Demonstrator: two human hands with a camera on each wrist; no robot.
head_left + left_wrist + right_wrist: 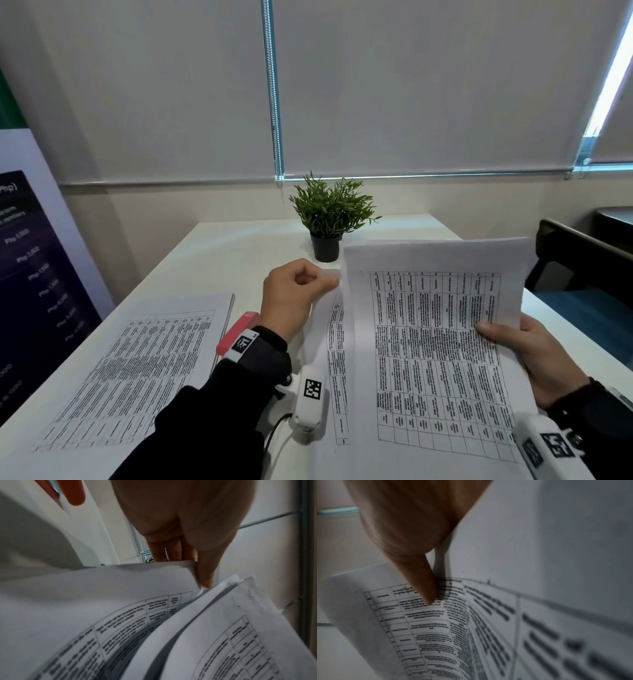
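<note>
A sheaf of printed table pages is held up over the white table. My right hand grips its right edge, thumb on the print; the right wrist view shows that thumb pressed on the top page. My left hand pinches the upper left corner of one page that stands apart from the sheaf. In the left wrist view its thumb lies on that page's corner, with the other pages fanned to the right.
A second stack of printed pages lies on the table at left. A red stapler sits beside it, partly under my left wrist. A potted plant stands at the back. A dark chair is at right, a poster board at left.
</note>
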